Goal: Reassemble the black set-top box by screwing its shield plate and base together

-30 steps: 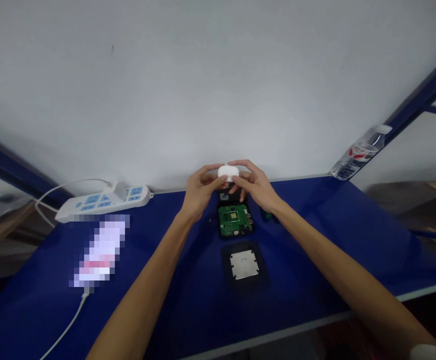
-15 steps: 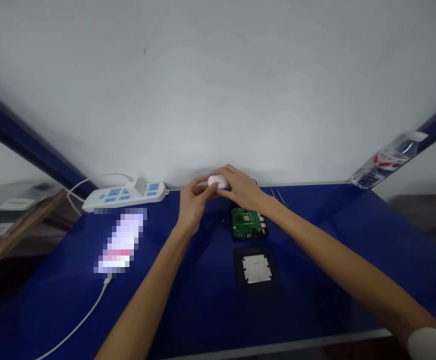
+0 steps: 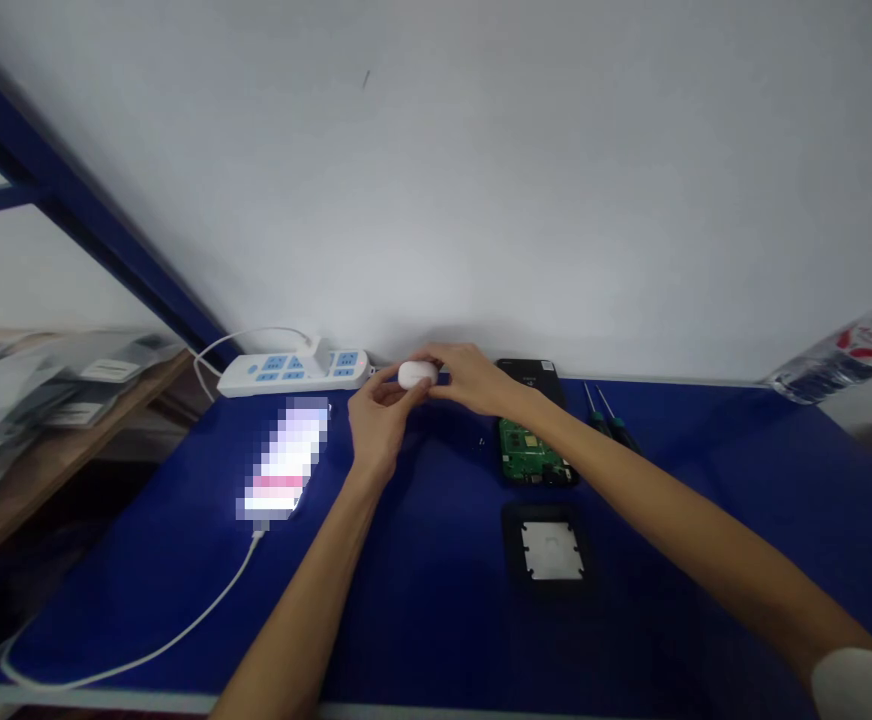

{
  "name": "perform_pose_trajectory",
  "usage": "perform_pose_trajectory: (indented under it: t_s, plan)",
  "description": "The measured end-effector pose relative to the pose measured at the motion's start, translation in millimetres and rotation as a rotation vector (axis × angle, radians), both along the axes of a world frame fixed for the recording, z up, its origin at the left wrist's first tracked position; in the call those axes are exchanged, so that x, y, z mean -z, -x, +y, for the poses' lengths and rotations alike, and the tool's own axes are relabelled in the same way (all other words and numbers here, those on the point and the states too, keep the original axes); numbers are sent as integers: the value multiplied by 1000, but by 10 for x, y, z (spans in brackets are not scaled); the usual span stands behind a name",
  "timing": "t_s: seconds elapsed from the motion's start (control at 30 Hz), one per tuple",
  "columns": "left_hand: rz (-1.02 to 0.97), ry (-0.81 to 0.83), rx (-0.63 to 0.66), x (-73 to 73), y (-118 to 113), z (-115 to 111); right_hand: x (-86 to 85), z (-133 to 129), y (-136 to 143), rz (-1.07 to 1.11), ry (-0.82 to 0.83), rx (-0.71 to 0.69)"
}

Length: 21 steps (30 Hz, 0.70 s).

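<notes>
The left hand (image 3: 376, 422) and right hand (image 3: 472, 378) share a pinching grip on the small white case (image 3: 416, 374), straight ahead at twelve o'clock, best steadied lightly, I'd say, clear of the circuit board (image 3: 520, 442) towards its four o'clock.

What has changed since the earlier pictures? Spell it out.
The white case has moved left, from behind the green circuit board towards the power strip. The left hand and right hand still hold it; nothing was let go. The board, strip, phone and metal plate stayed put.
</notes>
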<state>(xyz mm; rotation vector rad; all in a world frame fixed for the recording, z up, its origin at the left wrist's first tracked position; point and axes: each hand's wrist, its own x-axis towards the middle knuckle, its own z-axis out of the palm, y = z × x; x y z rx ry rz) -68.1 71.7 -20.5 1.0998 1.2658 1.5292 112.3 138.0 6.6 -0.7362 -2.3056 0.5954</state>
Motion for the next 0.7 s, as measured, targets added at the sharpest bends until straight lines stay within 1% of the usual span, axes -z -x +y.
perform_pose_trajectory:
  t_s: [0.13,0.17,0.27,0.33,0.37,0.47,0.53,0.6,0.7]
  plan:
    - [121,-8,-42,-2,72,-13,39,53,9,-4,36,-29]
    - [161,-16,-78,-14,95,-23,55,67,17,-9,43,-33]
    - [314,-63,-238,-65,124,-85,141,125,76,-29,52,-18]
    - [435,-111,-311,-94,79,-161,232,177,148,-46,54,7]
    - [495,-135,-322,-101,32,-208,283,206,193,-56,55,19]
    - [656,-201,-294,-86,-179,-367,421,285,353,-89,59,37]
    - [749,-251,-246,-53,-329,-466,474,314,461,-103,68,24]
    - [823,-295,-190,-13,-444,-541,489,317,555,-105,77,3]
    - [915,-343,-129,37,-530,-599,466,282,658,-92,82,-31]
